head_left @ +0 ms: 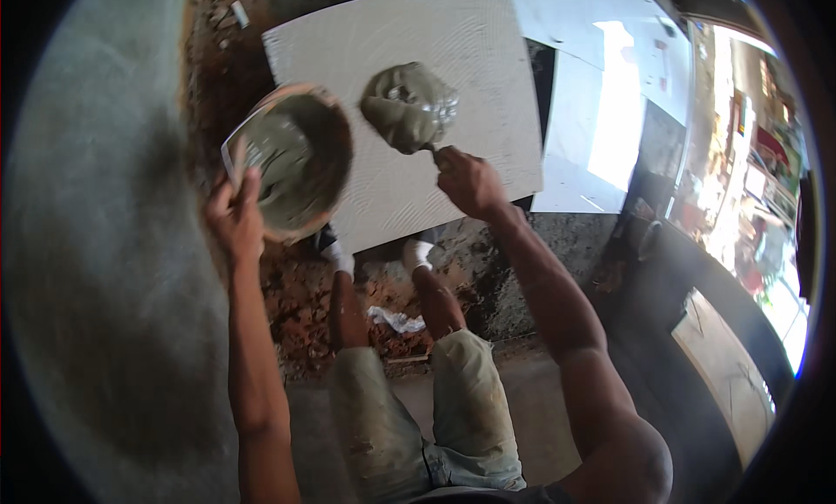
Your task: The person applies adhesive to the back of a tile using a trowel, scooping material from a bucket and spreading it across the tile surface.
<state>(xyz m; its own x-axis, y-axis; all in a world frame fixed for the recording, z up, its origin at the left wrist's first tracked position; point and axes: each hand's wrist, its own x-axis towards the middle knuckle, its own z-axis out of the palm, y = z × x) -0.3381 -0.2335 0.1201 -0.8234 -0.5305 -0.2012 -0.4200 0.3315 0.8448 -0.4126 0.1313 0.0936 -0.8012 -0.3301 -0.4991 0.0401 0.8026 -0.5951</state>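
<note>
My left hand [237,210] grips a round bucket [338,160] at its left side, its fingers closed near the handle; grey-green wet mortar [283,156] lies inside. My right hand [466,180] is wrapped round a trowel handle [435,153]; the trowel's blade is hidden under a thick mound of the same mortar [407,104], over a large pale tile [470,43] lying with its fine-ridged face up. Whether the mound touches the tile all round, I cannot tell. The bucket overlaps the tile's left part.
A concrete surface [96,260] fills the left. Glossy white slabs [575,86] lie right of the tile. Reddish rubble [300,291] and a crumpled white scrap [396,319] lie around my feet. A board [718,373] is at lower right, below a bright opening with clutter beyond.
</note>
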